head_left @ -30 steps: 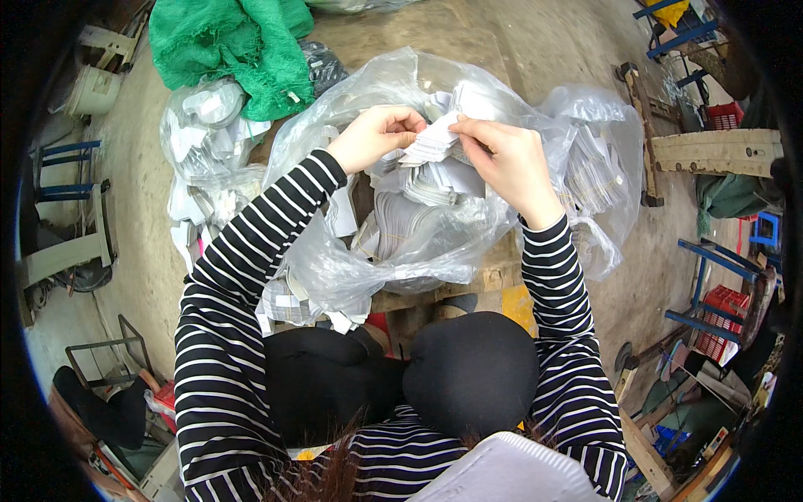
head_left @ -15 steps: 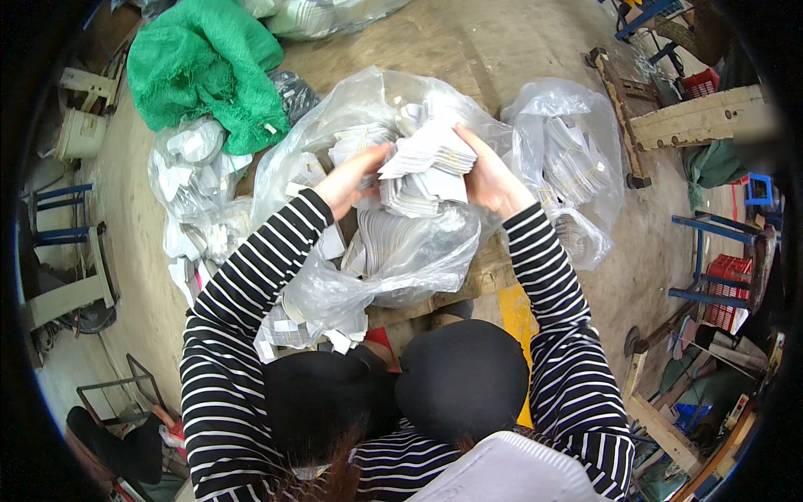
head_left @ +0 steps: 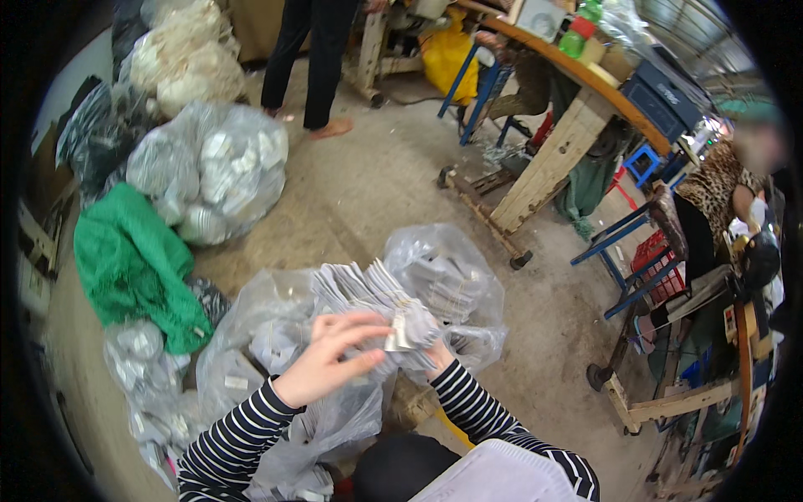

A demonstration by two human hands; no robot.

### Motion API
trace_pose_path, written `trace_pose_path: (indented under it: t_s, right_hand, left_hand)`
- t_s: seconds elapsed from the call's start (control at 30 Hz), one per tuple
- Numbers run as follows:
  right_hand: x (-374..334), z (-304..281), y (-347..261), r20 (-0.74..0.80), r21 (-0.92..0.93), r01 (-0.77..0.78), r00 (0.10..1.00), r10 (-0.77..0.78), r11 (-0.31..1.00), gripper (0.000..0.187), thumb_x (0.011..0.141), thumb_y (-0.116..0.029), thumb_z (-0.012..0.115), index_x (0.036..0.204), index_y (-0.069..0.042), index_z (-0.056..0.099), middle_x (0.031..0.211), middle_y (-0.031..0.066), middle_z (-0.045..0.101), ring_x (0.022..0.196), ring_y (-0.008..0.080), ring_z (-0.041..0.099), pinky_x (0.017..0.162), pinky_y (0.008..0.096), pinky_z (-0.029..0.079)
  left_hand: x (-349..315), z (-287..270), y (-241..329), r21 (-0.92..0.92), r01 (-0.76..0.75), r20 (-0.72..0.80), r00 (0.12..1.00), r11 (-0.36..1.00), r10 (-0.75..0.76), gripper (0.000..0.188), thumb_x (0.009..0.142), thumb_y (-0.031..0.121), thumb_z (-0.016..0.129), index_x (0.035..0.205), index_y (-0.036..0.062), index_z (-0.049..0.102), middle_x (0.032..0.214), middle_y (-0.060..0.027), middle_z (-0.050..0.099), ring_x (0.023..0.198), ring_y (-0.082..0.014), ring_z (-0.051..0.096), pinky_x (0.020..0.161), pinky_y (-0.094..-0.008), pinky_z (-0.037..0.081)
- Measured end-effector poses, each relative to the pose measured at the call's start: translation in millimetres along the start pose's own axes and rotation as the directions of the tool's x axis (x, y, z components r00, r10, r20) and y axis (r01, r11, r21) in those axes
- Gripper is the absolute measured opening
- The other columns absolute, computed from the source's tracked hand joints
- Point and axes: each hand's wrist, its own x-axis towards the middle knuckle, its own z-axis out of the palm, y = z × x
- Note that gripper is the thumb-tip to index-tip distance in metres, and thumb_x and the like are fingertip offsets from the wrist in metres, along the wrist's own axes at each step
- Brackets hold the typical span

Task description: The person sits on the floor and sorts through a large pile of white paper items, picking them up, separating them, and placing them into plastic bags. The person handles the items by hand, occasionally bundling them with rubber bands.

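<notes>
A thick bundle of thin pale sheets [head_left: 364, 289] is raised above the plastic bags, its layers fanned towards the far side. My right hand [head_left: 438, 355], mostly hidden by the bundle, supports it at its near right end. My left hand [head_left: 339, 356] reaches across from the left with fingers stretched and the thumb apart, its fingertips at a small whitish piece [head_left: 400, 333] on the bundle's near end. Whether they touch that piece is unclear. Below lies an opened clear plastic bag [head_left: 242, 322] holding more pale stacks.
Another clear bag of stacks [head_left: 443, 272] sits just beyond on the right. A green sack [head_left: 134, 259] and large filled bags [head_left: 213, 163] lie left. Further off, a person stands barefoot [head_left: 330, 128]. A wheeled wooden table [head_left: 548, 167] and blue-legged stools [head_left: 615, 243] are right.
The view has swung up and right, bringing the table and the standing person in. The bundle has turned and fanned out; my left hand has moved from its side to its near end.
</notes>
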Motion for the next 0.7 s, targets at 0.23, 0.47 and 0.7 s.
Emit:
trace_pose_path:
  t_s: [0.23, 0.47, 0.7]
  right_hand:
    - [-13, 90, -52, -0.206, -0.521, 0.363, 0.825, -0.527, 0.772, 0.057, 0.103, -0.043, 0.043, 0.147, -0.007, 0.034, 0.146, 0.016, 0.043, 0.128, 0.0292, 0.05, 0.105, 0.0453, 0.047]
    - [-58, 89, -101, -0.113, -0.463, 0.707, 0.551, -0.827, 0.535, 0.053, 0.101, -0.041, 0.045, 0.141, -0.007, 0.039, 0.138, 0.0146, 0.048, 0.122, 0.0283, 0.053, 0.103, 0.0444, 0.048]
    - [-131, 59, -108, -0.24, -0.498, 0.734, 0.396, -0.886, 0.462, 0.049, 0.099, -0.04, 0.048, 0.134, -0.006, 0.045, 0.131, 0.0133, 0.053, 0.116, 0.0273, 0.056, 0.1, 0.0434, 0.049]
  left_hand:
    - [101, -17, 39, -0.528, -0.291, -0.305, 0.942, 0.798, 0.142, 0.027, 0.1, 0.025, 0.057, 0.119, 0.0075, 0.065, 0.134, -0.0073, 0.059, 0.118, -0.0169, 0.055, 0.098, -0.0316, 0.043]
    - [152, 106, -76, 0.308, 0.209, -0.304, 0.946, 0.928, -0.112, 0.056, 0.081, 0.038, 0.078, 0.132, 0.0214, 0.059, 0.156, -0.0199, 0.029, 0.136, -0.0379, 0.037, 0.107, -0.0491, 0.038]
    - [143, 143, -171, 0.59, 0.379, -0.339, 0.918, 0.713, -0.207, 0.065, 0.07, 0.01, 0.073, 0.132, 0.0202, 0.056, 0.134, -0.0206, 0.053, 0.116, -0.0396, 0.056, 0.095, -0.0475, 0.049]
